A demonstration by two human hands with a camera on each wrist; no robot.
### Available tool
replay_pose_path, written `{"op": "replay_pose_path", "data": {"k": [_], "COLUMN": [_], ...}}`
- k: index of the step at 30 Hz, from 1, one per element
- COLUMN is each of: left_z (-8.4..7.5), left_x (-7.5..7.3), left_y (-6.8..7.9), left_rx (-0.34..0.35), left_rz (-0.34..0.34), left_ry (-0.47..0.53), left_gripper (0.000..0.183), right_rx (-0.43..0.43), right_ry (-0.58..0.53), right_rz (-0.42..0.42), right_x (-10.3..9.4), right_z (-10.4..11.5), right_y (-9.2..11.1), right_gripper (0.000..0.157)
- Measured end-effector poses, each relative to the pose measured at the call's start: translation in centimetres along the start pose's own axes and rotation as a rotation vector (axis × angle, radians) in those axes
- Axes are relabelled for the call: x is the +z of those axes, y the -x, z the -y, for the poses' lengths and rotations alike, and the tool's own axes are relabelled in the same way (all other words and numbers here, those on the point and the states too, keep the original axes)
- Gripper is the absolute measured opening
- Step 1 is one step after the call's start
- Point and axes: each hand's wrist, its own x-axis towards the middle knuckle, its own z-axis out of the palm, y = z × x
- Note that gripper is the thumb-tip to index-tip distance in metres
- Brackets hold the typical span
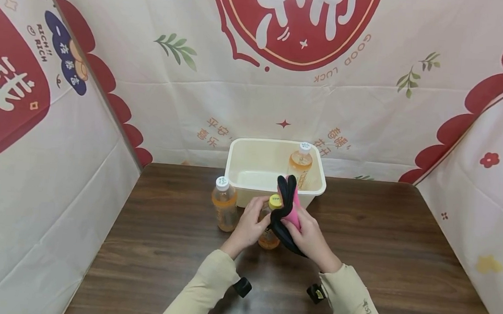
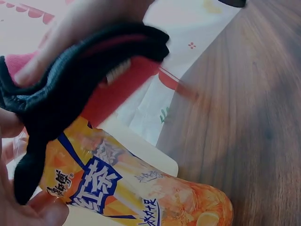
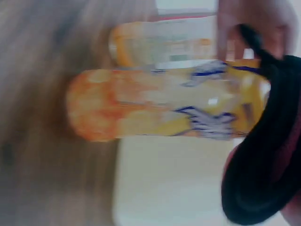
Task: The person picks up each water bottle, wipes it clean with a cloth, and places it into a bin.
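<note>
My left hand (image 1: 249, 223) grips the upper part of a yellow-capped tea bottle (image 1: 269, 240), which stands upright on the table in front of the basin. Its yellow and orange label with blue-edged characters shows in the left wrist view. A folded pink cloth piece with thick black edging (image 1: 284, 219) is pinched in my right hand (image 1: 310, 235), close beside the bottle's cap. In the left wrist view a black strip of this piece (image 2: 33, 165) hangs over the bottle's top. The right wrist view is blurred.
A cream plastic basin (image 1: 252, 150) stands at the table's back edge, with a white-capped bottle (image 1: 299, 165) inside at its right. Another white-capped bottle (image 1: 225, 206) stands left of my left hand. Printed cloth walls (image 1: 281, 101) enclose the dark wooden table (image 1: 400, 262).
</note>
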Motion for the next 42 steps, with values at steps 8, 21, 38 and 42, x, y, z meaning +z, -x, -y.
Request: {"op": "replay_pose_path", "data": {"k": [8,21,38,42], "left_z": [0.2,-0.2,0.1,0.1], "left_x": [0.1,0.0,0.0,0.0], "left_y": [0.1,0.1,0.0,0.0], "left_rx": [0.023,-0.025,-0.013,0.011], "left_rz": [0.006,0.037,0.029,0.020], "left_ry": [-0.016,-0.008,0.031,0.008], "left_gripper": [0.039,0.043,0.043,0.041], "right_rx": [-0.014,0.072,-0.009,-0.050], "right_ry": [-0.055,0.177,-0.166,-0.128], "right_rz": [-0.101,0.149,-0.104,-0.058], "right_x": [2.0,6.0,-0.7,-1.8], "right_z": [-2.3,-6.8,1.7,3.3], "right_y": [2.9,8.4,1.0,-0.5], "right_gripper": [0.037,0.035,0.031,0.037]}}
